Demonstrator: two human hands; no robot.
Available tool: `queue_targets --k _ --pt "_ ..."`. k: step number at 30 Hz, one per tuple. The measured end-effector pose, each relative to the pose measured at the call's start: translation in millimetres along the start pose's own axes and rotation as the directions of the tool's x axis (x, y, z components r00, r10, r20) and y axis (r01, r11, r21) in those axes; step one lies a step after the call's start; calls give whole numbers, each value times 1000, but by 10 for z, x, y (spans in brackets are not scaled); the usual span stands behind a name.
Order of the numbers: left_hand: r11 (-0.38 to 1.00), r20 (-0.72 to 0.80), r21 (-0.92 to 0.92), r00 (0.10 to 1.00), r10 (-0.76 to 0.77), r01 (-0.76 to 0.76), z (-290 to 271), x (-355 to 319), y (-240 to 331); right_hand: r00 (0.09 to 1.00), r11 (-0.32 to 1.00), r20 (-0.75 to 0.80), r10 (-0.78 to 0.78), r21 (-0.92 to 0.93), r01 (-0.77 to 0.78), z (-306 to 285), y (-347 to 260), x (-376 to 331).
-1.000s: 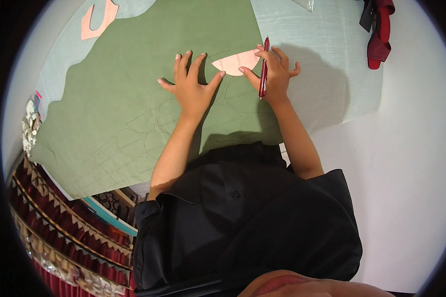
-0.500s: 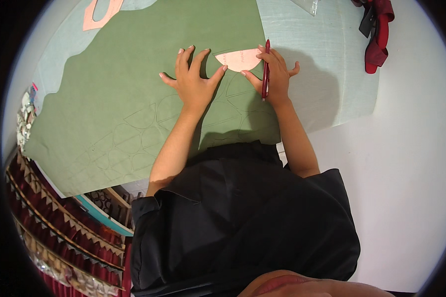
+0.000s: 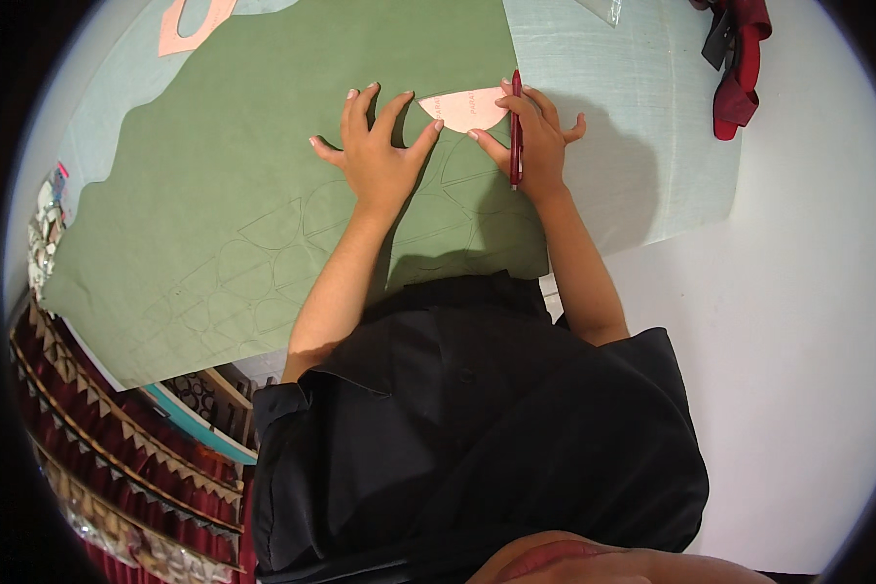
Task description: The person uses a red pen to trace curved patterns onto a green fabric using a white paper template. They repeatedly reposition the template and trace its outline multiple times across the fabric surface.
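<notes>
A pale pink half-round pattern piece (image 3: 465, 111) lies flat on a sheet of green material (image 3: 214, 127), its straight edge away from me. My left hand (image 3: 380, 164) is spread open over the sheet, its thumb tip on the piece's left end. My right hand (image 3: 543, 151) holds a dark red pen (image 3: 516, 136) upright in the picture, between its fingers. That hand's thumb and a fingertip touch the piece's right part. Thin drawn outlines (image 3: 273, 258), several of them half-round, cover the near part of the sheet.
Another pink pattern piece (image 3: 187, 34), with a cut-out, lies at the far left. Red sandals (image 3: 738, 92) and a clear plastic bag (image 3: 605, 10) are at the far right, on a pale blue cloth (image 3: 691, 127). Shelves with dark red items (image 3: 127, 428) stand at lower left.
The pink piece has slid slightly away from me, its straight edge now close to a drawn line. Both hands moved with it. The whole view has shifted a little.
</notes>
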State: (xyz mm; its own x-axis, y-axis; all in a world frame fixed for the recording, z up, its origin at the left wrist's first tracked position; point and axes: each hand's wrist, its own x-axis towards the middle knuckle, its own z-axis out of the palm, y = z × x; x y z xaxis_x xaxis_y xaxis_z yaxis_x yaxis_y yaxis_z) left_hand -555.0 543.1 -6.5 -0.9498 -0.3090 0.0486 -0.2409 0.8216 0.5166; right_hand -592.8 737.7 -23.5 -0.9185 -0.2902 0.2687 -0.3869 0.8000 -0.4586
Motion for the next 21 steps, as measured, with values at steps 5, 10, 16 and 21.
queue_targets --k 5,10,16,21 --pt "1000 -4 6 1000 3 -3 8 1 -4 1000 1000 1 14 0 -14 9 15 14" --pt "1000 1 -2 1000 11 -11 -3 -2 1 1000 1000 21 10 -24 -10 23 24 23" --pt "999 -4 11 999 35 -35 8 -15 -21 1000 1000 18 -22 -8 22 21 25 41" --pt "1000 1 3 1000 22 -22 6 -26 -31 994 995 -79 81 61 -76 36 9 1"
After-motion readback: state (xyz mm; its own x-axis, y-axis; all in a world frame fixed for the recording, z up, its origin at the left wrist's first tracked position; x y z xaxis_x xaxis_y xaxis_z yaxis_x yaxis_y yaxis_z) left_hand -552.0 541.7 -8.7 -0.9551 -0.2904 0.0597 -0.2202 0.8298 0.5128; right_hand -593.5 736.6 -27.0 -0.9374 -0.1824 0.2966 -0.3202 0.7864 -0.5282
